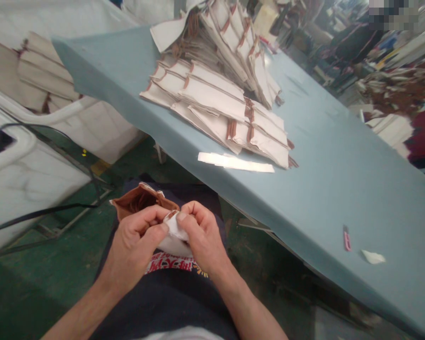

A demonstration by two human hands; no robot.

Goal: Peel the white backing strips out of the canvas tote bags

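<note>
Over my lap, my left hand (141, 241) and my right hand (201, 231) pinch neighbouring parts of one white-and-brown fabric piece (177, 230), close together at its edge. The brown side (127, 200) of this piece lies open beyond my left fingers, with dark folds inside. Thumbs and forefingers are pressed together on both hands. Part of the fabric is hidden behind my fingers, so its full shape cannot be made out. Stacks of white fabric pieces with brown edges (216, 94) lie on the blue-covered table (326, 189) ahead of me.
White paper strips (235, 163) lie near the table's edge. A small pink-handled tool (346, 238) and a white scrap (373, 257) sit at the right. White bins (95, 127) stand left, one holding beige fabric (42, 75). A dark cable (38, 219) crosses there.
</note>
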